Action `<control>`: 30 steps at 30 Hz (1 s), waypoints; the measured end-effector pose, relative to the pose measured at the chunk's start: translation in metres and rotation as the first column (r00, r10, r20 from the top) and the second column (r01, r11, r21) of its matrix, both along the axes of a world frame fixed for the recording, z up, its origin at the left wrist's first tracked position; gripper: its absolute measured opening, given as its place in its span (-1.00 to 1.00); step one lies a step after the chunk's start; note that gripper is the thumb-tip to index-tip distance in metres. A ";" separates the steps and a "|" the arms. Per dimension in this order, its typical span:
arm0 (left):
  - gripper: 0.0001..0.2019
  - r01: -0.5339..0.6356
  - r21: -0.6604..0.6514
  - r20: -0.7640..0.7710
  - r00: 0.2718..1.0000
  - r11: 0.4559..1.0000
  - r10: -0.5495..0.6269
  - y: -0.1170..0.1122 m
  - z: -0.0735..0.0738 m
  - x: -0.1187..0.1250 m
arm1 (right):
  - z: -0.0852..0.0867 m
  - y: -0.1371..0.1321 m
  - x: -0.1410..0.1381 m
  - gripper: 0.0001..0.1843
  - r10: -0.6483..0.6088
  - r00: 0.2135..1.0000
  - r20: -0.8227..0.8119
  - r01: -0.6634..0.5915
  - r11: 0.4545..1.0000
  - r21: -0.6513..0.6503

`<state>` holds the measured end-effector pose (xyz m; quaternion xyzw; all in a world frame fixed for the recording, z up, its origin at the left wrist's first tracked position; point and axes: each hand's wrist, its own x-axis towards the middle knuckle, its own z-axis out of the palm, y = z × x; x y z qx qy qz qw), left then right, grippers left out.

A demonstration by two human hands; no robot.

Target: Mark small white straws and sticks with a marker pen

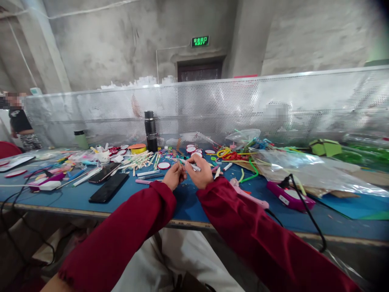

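Note:
My two hands meet over the blue table (194, 205), both in dark red sleeves. My right hand (199, 172) is closed round a white pen-like stick (193, 166) that points left toward the other hand. My left hand (174, 175) has its fingers curled in a pinch at the stick's tip; what it pinches is too small to make out. Just beyond the hands lie several pale sticks (142, 159) and small white round lids (163, 165).
Two black phones (108, 187) lie at the left. A black flask (150, 131) stands at the back. Pink-purple glue guns (290, 197) with black cords, coloured tubes (235, 154) and plastic bags (304, 168) crowd the right. A perforated metal screen (273, 105) backs the table. A person (21, 123) stands far left.

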<state>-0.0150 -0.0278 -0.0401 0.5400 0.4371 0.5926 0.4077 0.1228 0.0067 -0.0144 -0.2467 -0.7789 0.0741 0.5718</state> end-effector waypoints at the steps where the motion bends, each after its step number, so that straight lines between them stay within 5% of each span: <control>1: -0.66 0.001 0.003 0.004 1.000 1.000 -0.001 0.000 0.000 0.000 | 0.000 0.000 0.000 -0.83 0.000 1.000 0.004 0.000 1.000 0.002; 30: -0.61 0.067 0.037 -0.001 0.998 0.997 -0.067 0.002 -0.003 0.000 | 0.000 0.000 0.000 -0.84 0.009 1.000 0.025 -0.009 1.000 0.007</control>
